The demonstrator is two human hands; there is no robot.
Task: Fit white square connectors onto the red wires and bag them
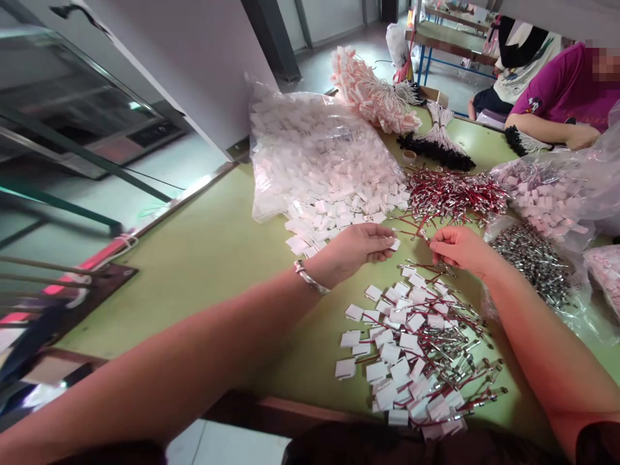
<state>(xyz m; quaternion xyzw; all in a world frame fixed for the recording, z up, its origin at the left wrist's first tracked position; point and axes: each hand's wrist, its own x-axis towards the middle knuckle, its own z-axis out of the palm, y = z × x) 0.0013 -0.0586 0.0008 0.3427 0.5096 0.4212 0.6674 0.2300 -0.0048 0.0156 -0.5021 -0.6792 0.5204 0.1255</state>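
Note:
My left hand (361, 248), with a bracelet at the wrist, pinches a small white plastic connector housing (395, 245) between thumb and fingers. Across a narrow gap, my right hand (460, 250) has its fingers closed on a short red wire whose metal terminal end (424, 235) points toward the housing. The two pieces are apart. Below both hands lies a spread pile of white housings with red wires in them (409, 339), metal ends facing right. Loose red wires with metal ends (450, 197) are heaped just beyond my hands.
A clear plastic bag of white housings (314, 145) spills onto the green table (208, 258). Small metal parts (533, 265) lie in a bag on the right. Bundled white cables (438, 123), a tape roll (409, 156) and a co-worker in a purple sleeve (552, 87) are farther back.

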